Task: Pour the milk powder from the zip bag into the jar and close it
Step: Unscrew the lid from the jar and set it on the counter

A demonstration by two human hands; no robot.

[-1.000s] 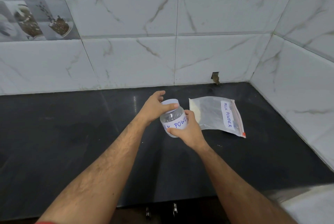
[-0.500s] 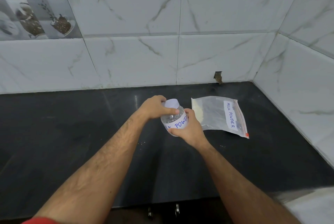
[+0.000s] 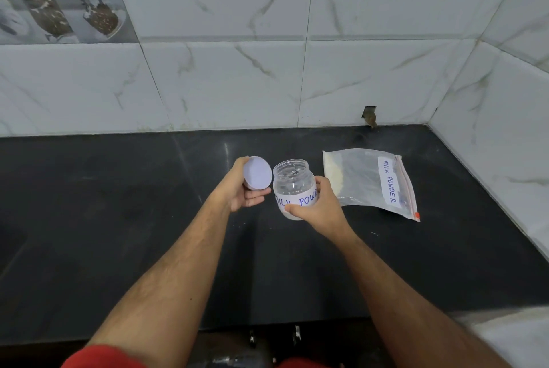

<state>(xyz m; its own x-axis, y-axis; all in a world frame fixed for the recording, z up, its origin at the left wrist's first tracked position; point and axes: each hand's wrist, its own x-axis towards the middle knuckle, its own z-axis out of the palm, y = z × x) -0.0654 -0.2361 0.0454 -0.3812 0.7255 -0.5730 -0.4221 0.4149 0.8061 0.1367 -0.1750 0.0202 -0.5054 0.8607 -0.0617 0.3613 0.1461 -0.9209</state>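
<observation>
A small clear jar (image 3: 292, 181) with a white label reading "MILK POWDER" stands open, its mouth uncovered. My right hand (image 3: 319, 207) grips it around the lower body, just above the black counter (image 3: 118, 219). My left hand (image 3: 242, 192) holds the pale lilac lid (image 3: 258, 173) just left of the jar, flat top turned towards me. A clear zip bag (image 3: 359, 179) labelled "MILK POWDER" lies flat on the counter to the right, with pale powder gathered at its left end and its red zip edge on the right.
White marble-pattern tiles form the back wall (image 3: 237, 85) and the right wall (image 3: 505, 129), meeting in a corner behind the bag. A chipped hole (image 3: 370, 115) sits at the base of the back wall. The counter's front edge runs below my forearms.
The lid was on the jar under my left hand; now it is off and my left hand has carried it a little to the left. The jar stays in my right hand.
</observation>
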